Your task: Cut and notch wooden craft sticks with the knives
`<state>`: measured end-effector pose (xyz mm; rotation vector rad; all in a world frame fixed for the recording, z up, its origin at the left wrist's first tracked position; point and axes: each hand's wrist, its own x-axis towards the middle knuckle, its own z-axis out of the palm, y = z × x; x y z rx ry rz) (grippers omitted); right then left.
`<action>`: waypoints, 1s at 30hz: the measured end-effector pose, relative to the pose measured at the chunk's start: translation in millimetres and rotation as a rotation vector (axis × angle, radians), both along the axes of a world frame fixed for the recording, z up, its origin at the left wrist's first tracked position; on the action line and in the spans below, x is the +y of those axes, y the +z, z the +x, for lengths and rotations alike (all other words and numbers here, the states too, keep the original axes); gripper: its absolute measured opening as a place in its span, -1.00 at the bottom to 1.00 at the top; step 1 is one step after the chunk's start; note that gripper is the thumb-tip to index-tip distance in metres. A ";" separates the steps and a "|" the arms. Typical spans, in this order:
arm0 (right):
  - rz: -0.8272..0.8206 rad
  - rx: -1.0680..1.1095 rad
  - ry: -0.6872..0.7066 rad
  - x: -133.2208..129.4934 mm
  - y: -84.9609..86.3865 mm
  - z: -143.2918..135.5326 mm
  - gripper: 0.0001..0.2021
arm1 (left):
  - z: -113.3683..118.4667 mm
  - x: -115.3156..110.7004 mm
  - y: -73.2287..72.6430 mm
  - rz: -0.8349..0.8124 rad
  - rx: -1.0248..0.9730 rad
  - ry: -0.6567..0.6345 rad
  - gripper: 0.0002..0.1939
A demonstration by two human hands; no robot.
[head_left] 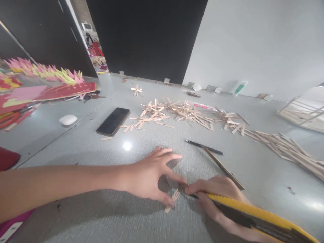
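A small wooden piece (176, 193) with dark marks lies on the grey table (106, 216). My left hand (154, 173) has its thumb and index finger on this piece, pressing it down, while its other fingers are spread. My right hand (217, 194) is wrapped round a yellow and black utility knife (243, 211), whose tip points left towards the piece. The fingertips of both hands nearly meet at the piece's far end. Beyond my right hand lie a black pen (212, 150) and a wooden strip (222, 167).
Several short wooden pieces (157, 111) are heaped across the middle, with long strips (286, 146) at the right. A phone (113, 120) and a white case (68, 120) lie at the left, near pink and yellow paper shapes (48, 71). A wire frame (303, 114) stands far right.
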<state>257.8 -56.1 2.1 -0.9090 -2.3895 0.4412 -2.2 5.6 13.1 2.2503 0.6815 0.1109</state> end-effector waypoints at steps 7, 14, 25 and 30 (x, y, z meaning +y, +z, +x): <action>-0.096 0.022 -0.061 -1.8 -9.6 6.7 -0.77 | -1.0 1.8 -4.5 0.007 -0.020 -0.007 -0.32; -0.101 0.111 0.002 -1.3 -11.9 0.8 -0.77 | -1.3 0.5 -5.6 -0.002 -0.012 -0.001 -0.31; -0.075 0.121 0.028 -1.9 -14.3 0.0 -0.79 | -0.9 0.9 -8.3 0.014 -0.012 0.005 -0.33; -0.006 0.116 0.024 -1.9 -10.0 -4.0 -0.77 | -0.1 1.0 -8.8 0.035 -0.027 0.010 -0.33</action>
